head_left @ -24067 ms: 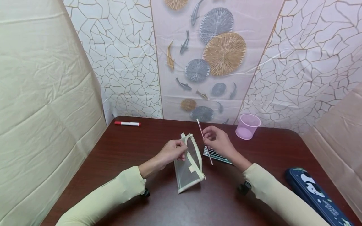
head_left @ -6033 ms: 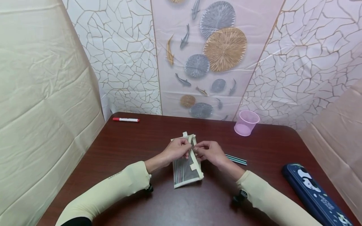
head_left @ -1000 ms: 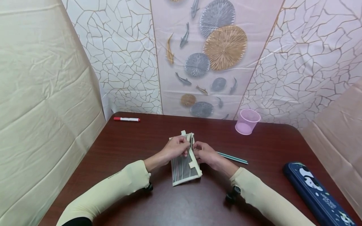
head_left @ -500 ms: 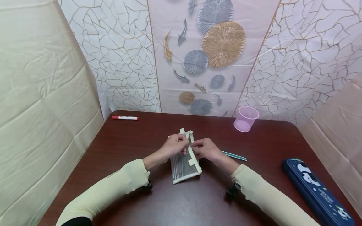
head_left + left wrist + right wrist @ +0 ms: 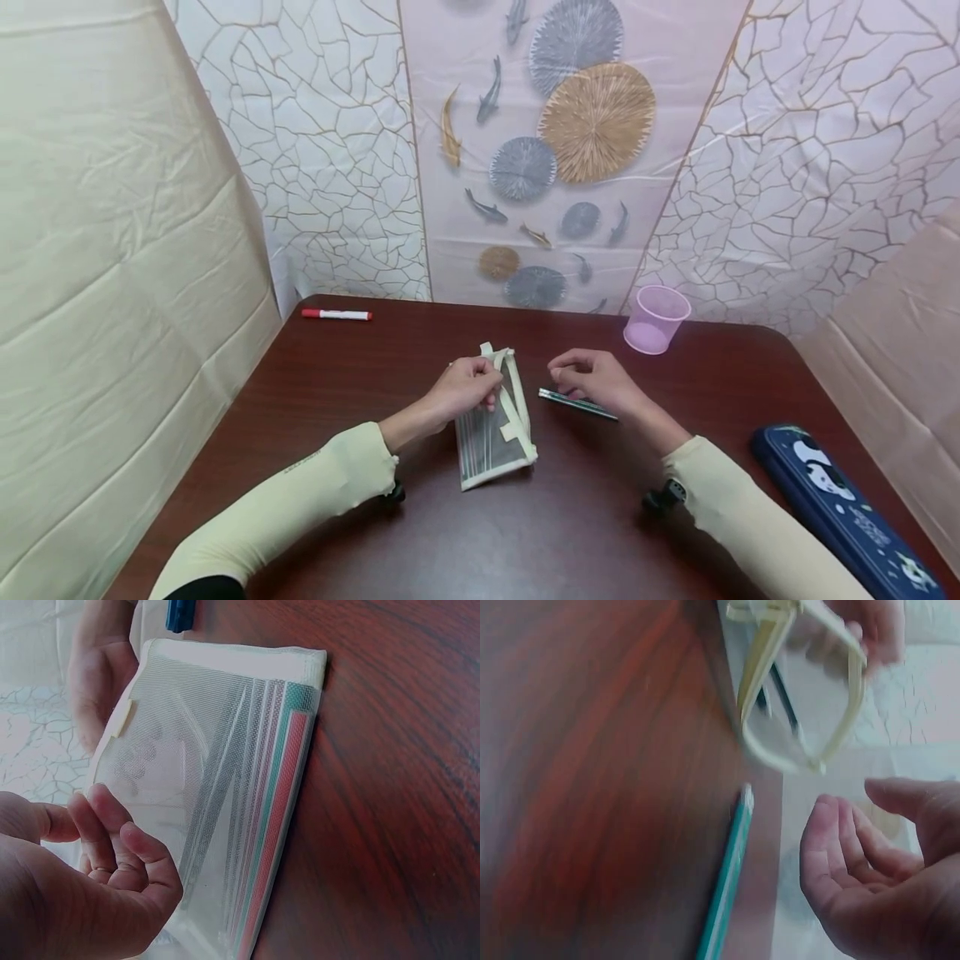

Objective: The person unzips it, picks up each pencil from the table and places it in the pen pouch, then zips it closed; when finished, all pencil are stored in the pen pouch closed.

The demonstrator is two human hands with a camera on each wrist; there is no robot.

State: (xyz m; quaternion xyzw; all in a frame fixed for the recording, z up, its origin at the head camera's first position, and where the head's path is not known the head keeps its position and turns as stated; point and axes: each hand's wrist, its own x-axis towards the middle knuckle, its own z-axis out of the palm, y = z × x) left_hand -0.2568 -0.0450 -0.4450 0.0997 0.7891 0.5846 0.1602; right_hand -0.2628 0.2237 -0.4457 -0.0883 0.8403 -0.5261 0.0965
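A mesh zip pouch [image 5: 480,446] with cream edging stands tilted on the table. Several pencils [image 5: 281,802], red, green and darker ones, show through its mesh in the left wrist view. My left hand [image 5: 461,392] pinches the pouch's upper edge beside the zip, and the mouth gapes in the right wrist view. My right hand [image 5: 600,383] is apart from the pouch, fingers bent loosely, with a gap between thumb and fingertips and nothing held. Just beneath it, green pencils [image 5: 558,398] with white ends lie on the table; how many is hard to tell.
A red-and-white marker [image 5: 337,315] lies at the back left. At the back right stands a pink see-through cup [image 5: 656,321]. A dark blue panda pencil case [image 5: 840,500] lies along the right edge of the brown table [image 5: 480,550].
My right hand has left the pouch mouth and moved right, over the green pencils. Compared with 24 s ago, more pencils are inside the pouch and fewer lie on the table. My left hand stays put.
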